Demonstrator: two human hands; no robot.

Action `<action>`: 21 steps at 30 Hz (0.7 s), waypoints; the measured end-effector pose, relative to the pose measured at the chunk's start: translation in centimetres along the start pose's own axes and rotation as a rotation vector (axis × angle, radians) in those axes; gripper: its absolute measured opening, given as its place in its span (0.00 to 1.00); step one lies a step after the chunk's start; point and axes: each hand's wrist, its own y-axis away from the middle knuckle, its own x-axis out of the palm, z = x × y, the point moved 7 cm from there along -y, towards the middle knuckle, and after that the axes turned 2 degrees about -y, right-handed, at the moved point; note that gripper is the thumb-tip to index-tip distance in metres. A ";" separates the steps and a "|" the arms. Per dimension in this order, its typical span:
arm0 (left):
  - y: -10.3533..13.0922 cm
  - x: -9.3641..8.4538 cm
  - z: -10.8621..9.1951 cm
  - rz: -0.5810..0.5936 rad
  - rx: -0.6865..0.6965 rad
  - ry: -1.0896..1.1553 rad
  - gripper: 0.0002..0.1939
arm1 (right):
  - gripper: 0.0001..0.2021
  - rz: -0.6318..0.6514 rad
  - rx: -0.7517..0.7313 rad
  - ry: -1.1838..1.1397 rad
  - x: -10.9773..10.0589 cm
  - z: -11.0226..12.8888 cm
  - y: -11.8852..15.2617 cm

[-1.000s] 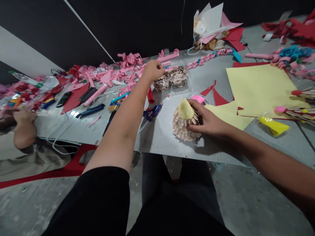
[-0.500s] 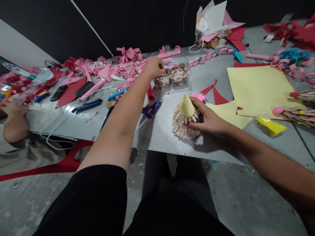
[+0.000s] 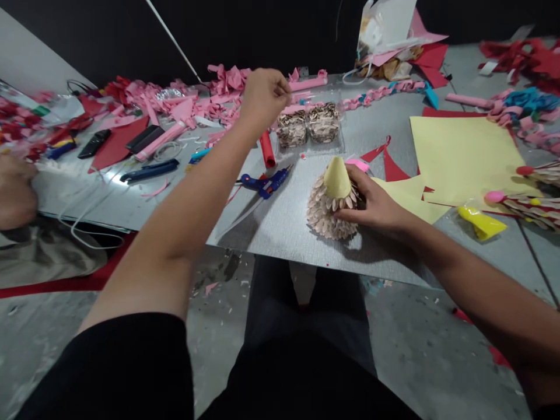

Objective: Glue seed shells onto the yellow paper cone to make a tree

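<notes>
Bare left hand (image 3: 266,96): is raised, fingers (image 3: 280,90) curled together;
Black-sleeved left arm (image 3: 175,219): stretches forward;
Bare right hand (image 3: 374,201): grips, thumb (image 3: 350,216) below curved fingers

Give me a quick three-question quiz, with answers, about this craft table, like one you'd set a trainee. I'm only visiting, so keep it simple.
1. True or false: the glue gun lies apart from the cone.
2. Which of the person's hands holds the cone?
3. Pick one. The cone's tip is:
A) red
B) blue
C) yellow

Key:
1. True; bare table shows between them.
2. The right hand, with its thumb across the front.
3. C
</notes>
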 end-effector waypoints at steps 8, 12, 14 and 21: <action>23.4 -8.3 -11.6 -0.270 0.459 -0.066 0.07 | 0.44 0.023 0.017 -0.035 0.3 0.4 -0.2; 29.5 -4.6 -13.5 -0.343 0.496 -0.098 0.12 | 0.45 0.008 -0.009 -0.068 0.3 0.5 -0.1; 29.9 -2.8 -13.6 -0.388 0.483 -0.076 0.12 | 0.45 0.001 -0.024 -0.066 0.3 0.7 0.0; 28.9 -0.7 -13.3 -0.453 0.448 -0.008 0.12 | 0.43 0.011 -0.060 -0.059 0.3 1.2 0.2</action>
